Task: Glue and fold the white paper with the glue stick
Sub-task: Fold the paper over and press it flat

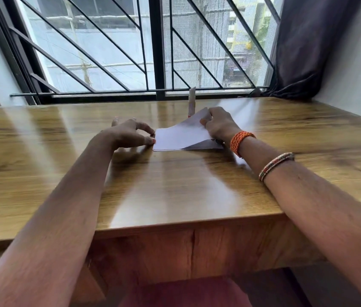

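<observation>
Glossy wooden counter by the window, streaked with glare. The white paper lies on it, right part lifted, and the glue stick stands upright just behind.

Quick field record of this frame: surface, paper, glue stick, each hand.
surface: wooden table, by a barred window
white paper: partly folded, right flap lifted off the table
glue stick: standing upright behind the paper, untouched
left hand: fingers curled, fingertips at the paper's left edge
right hand: grips the raised flap
wrist: orange thread band and bangles on the right arm
</observation>
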